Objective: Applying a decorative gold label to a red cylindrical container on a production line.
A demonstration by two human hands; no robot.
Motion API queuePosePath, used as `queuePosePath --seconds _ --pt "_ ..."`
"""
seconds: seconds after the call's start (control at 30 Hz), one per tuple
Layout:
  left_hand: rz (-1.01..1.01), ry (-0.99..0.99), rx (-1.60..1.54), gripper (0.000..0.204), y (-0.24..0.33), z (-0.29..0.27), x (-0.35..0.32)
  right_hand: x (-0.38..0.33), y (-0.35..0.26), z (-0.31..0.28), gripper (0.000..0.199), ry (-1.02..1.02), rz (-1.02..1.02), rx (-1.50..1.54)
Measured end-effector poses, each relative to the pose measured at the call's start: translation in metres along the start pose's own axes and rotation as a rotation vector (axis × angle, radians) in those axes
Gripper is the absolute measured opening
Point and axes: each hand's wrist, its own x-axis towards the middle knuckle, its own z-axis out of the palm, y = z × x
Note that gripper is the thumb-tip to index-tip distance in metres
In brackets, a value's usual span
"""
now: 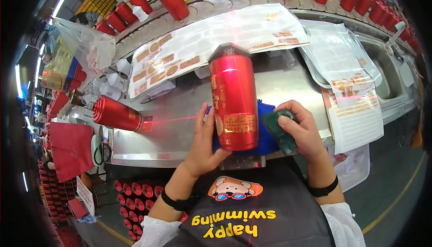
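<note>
Lying along the left side of a red bottle [235, 98], the left hand [204, 146] has its thumb spread from its fingers near the base; whether they grip it cannot be told. Clamped between the right hand's [306, 132] thumb and fingers is a dark green piece [280, 133], just beside the bottle's lower right side. The bottle is at the middle of the workplace, near the front edge of a shiny steel table [297, 85], with a bright blue cloth [267, 142] showing beside it. A second red bottle [118, 114] lies tilted at the table's left end. Across the back stretches a white sheet [189, 44] of gold-brown printed labels, and more printed sheets [353, 105] are at the right, near a steel sink [390, 78]. Beyond, a curved conveyor [216, 0] carries red containers. The room runs on at the left under bright tube lamps [63, 0], past a hanging red cloth [72, 150]; at the right, a yellow line [396, 195] crosses the dark floor [382, 175].
</note>
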Motion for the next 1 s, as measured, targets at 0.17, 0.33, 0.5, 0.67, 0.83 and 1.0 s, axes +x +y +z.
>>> queuePosePath --seconds 0.17,0.33,0.5,0.67,0.83,1.0 --pt "-0.005 0.008 0.017 0.1 0.0 0.001 -0.001 -0.003 0.003 -0.003 0.021 -0.097 0.061 -0.047" --pt "0.008 0.0 0.005 0.098 0.004 0.0 0.002 0.001 0.004 0.001 0.021 -0.103 0.089 0.068" --pt "0.006 0.004 -0.008 0.096 0.001 0.002 -0.001 0.002 0.008 -0.001 0.021 -0.086 0.091 0.101" --pt "0.028 -0.022 0.002 0.098 -0.003 0.001 0.001 0.004 0.011 -0.001 0.02 -0.085 0.066 0.122" --pt "-0.027 -0.022 -0.074 0.1 -0.002 -0.001 -0.003 0.007 0.009 0.002 0.021 -0.08 0.089 0.193" --pt "0.031 0.104 -0.345 0.08 0.0 -0.009 0.012 0.008 0.013 -0.001 0.022 -0.099 0.07 0.144"
